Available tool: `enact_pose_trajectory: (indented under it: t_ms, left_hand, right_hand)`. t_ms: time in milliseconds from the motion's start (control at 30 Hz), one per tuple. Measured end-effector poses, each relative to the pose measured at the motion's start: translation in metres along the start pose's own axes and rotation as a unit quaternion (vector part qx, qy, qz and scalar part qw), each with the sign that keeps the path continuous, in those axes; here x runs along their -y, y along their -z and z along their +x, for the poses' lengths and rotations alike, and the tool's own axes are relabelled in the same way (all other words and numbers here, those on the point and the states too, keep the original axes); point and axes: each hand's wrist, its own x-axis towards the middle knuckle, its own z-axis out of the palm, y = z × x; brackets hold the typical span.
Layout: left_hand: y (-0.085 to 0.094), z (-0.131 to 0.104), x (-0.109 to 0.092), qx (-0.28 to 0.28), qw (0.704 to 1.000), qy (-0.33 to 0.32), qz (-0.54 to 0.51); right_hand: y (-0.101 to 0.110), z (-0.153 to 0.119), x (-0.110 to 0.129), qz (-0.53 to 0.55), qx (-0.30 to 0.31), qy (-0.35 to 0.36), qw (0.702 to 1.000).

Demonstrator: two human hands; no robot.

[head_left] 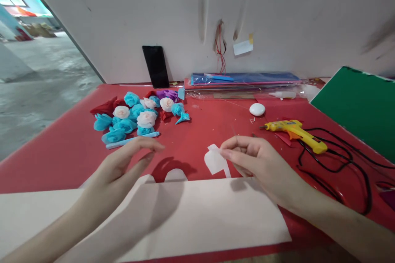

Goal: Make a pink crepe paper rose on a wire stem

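Over the left part of a long pale paper sheet (pixel 197 218) hangs my left hand (pixel 123 164), its thumb and fingers apart with nothing between them. My right hand (pixel 253 154) is pinched beside a small white paper piece (pixel 215 161); whatever lies between its fingertips is too small to make out. Pale rounded paper shapes (pixel 175 175) stick out past the sheet's far edge. A cluster of blue, pink, red and purple paper flowers (pixel 146 119) lies beyond my left hand.
A yellow glue gun (pixel 293 131) with black cables (pixel 364 172) lies at the right, near a white oval object (pixel 257 109). A black phone (pixel 156 67) leans on the wall. Wrapped paper sheets (pixel 247 79) lie along the back; a green board (pixel 358 111) stands right.
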Motion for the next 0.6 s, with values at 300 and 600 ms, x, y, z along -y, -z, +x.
enact_pose_trajectory:
  t_ms: [300,600]
  left_hand:
    - [-0.021,0.008,-0.029,0.188,0.966,0.082,-0.155]
    - [-0.030,0.009,-0.032,0.157,0.966,0.091,-0.183]
  right_hand:
    - [-0.024,-0.003,-0.011,-0.028,0.058,-0.066,0.996]
    - [-0.025,-0.005,-0.013,-0.011,0.054,-0.061,0.997]
